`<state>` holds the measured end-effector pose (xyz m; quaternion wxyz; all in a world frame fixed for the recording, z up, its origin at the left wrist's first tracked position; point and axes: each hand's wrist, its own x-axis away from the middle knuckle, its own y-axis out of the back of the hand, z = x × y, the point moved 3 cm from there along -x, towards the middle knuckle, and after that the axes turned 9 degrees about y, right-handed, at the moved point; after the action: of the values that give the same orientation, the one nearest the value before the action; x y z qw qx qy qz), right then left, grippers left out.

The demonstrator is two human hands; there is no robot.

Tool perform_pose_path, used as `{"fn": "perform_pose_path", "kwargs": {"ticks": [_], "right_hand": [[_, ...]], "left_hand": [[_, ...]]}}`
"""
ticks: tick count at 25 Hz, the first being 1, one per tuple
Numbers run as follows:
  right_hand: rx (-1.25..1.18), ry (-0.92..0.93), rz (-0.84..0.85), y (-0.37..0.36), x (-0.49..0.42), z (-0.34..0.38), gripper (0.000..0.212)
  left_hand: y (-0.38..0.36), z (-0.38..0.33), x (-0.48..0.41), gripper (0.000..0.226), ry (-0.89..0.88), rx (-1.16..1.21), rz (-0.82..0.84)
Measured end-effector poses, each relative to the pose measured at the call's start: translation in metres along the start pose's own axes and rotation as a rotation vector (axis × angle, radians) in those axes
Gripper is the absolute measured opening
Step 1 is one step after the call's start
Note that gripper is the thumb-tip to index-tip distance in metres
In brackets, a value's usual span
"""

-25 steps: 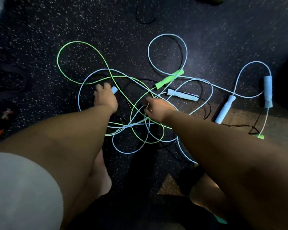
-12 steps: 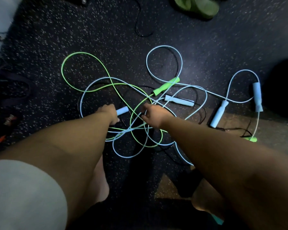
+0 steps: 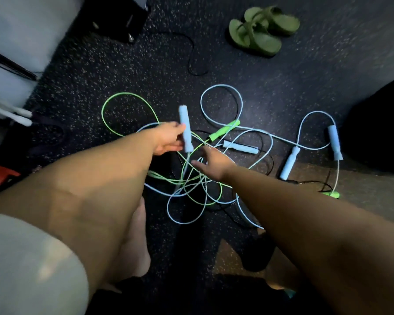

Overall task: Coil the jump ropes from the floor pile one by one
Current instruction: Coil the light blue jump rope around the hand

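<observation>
A tangled pile of jump ropes (image 3: 191, 185) lies on the dark speckled floor: light blue, green and black cords crossing each other. My left hand (image 3: 168, 138) grips a light blue handle (image 3: 185, 128) and holds it upright above the pile, its cord trailing down into the tangle. My right hand (image 3: 210, 160) hovers over the tangle with fingers spread, holding nothing. Three more light blue handles lie on the floor: one in the middle (image 3: 240, 147) and two to the right (image 3: 289, 163), (image 3: 334, 142). A green handle (image 3: 224, 130) lies beside the centre; another green handle (image 3: 332, 193) is at the right.
A pair of green sandals (image 3: 263, 30) lies at the back. A black equipment base (image 3: 114, 17) and pale wall sit at the back left. A dark bag (image 3: 378, 128) fills the right side. My bare foot (image 3: 137, 242) is under my left arm.
My left hand has lifted the light blue handle off the floor and turned it upright. My right hand has let go of the cords and spread its fingers. The camera tilted up.
</observation>
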<state>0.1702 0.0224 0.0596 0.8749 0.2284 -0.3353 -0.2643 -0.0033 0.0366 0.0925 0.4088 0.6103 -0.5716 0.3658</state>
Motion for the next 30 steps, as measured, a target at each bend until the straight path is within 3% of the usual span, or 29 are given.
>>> {"fn": "perform_pose_path", "kwargs": {"ticks": [2, 5, 8, 11, 14, 17, 19, 23, 25, 30], "right_hand": [[-0.229, -0.030, -0.103, 0.022, 0.009, 0.019, 0.057], [-0.660, -0.037, -0.258, 0.055, 0.029, 0.045, 0.014], [-0.974, -0.022, -0.349, 0.092, 0.061, 0.077, 0.024], [-0.725, 0.100, -0.525, 0.137, 0.089, 0.098, 0.023], [-0.396, 0.230, -0.619, 0.179, 0.116, 0.112, 0.018], [-0.077, 0.301, -0.595, 0.209, 0.137, 0.135, 0.021], [0.037, 0.313, -0.596, 0.228, 0.142, 0.150, 0.019], [0.041, 0.439, -0.606, 0.247, 0.147, 0.158, 0.009], [-0.043, 0.484, -0.541, 0.242, 0.145, 0.147, 0.007], [-0.209, 0.350, -0.462, 0.260, 0.141, 0.111, 0.016]], "left_hand": [[-0.006, -0.033, 0.036, 0.017, -0.059, 0.184, 0.089], [-0.004, -0.066, 0.080, 0.014, -0.151, 0.302, 0.144], [0.001, -0.085, 0.121, 0.028, -0.232, 0.387, 0.129], [0.002, -0.091, 0.159, 0.036, -0.261, 0.286, 0.021], [-0.002, -0.088, 0.197, 0.035, -0.236, -0.169, -0.206], [-0.015, -0.105, 0.231, 0.023, -0.547, -0.423, -0.489], [-0.038, -0.113, 0.250, 0.024, -0.736, -0.365, -0.346], [-0.066, -0.106, 0.255, 0.016, -0.817, -0.239, -0.125], [-0.061, -0.107, 0.252, 0.029, -0.826, -0.213, -0.126], [-0.026, -0.124, 0.245, 0.036, -0.798, -0.140, -0.176]]}}
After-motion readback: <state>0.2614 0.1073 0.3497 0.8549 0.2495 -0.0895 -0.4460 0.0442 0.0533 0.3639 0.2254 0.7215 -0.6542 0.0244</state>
